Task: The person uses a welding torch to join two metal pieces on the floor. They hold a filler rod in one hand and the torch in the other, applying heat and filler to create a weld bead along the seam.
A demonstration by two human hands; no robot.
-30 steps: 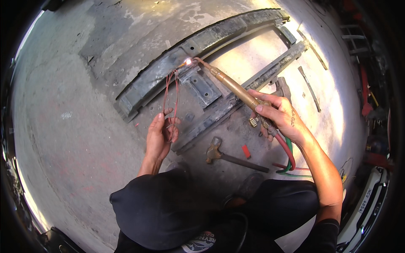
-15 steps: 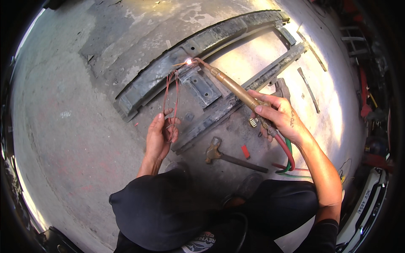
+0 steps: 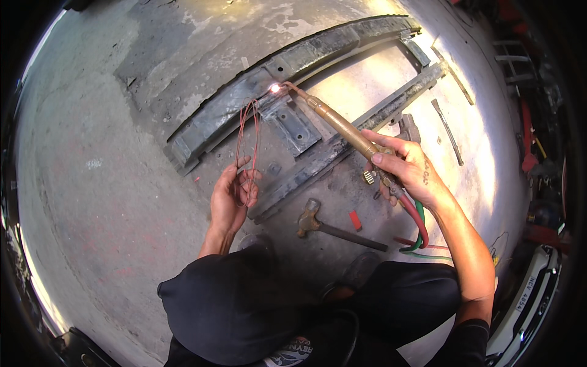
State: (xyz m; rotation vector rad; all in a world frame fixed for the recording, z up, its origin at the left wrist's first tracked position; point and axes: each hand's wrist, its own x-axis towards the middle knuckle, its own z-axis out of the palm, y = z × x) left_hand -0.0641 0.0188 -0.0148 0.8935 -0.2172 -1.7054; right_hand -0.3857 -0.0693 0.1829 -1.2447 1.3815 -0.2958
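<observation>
My right hand (image 3: pixel 403 168) is closed around a brass gas welding torch (image 3: pixel 342 128), with a red and a green hose running from its rear end. Its bent copper tip points at a bright glowing spot (image 3: pixel 275 88) on a dark curved metal beam (image 3: pixel 244 88). In the closed fingers of my left hand (image 3: pixel 234 192) is a looped coil of thin copper-coloured wire (image 3: pixel 241 137). The wire's upper end reaches toward the glow; the glare hides whether it touches. A flat bracket (image 3: pixel 296 128) joins the curved beam to a straight bar (image 3: pixel 342 156).
A ball-peen hammer (image 3: pixel 336 232) lies on the concrete before my knees, with a small red block (image 3: pixel 355 221) beside it. Another hammer head (image 3: pixel 409 129) rests behind my right hand. A chisel-like rod (image 3: pixel 448 131) lies farther right. Hoses (image 3: pixel 422 247) trail along the floor.
The torch tip and the glowing spot have shifted very slightly right. The orange flame streak left of the glow has gone. Both hands keep their holds.
</observation>
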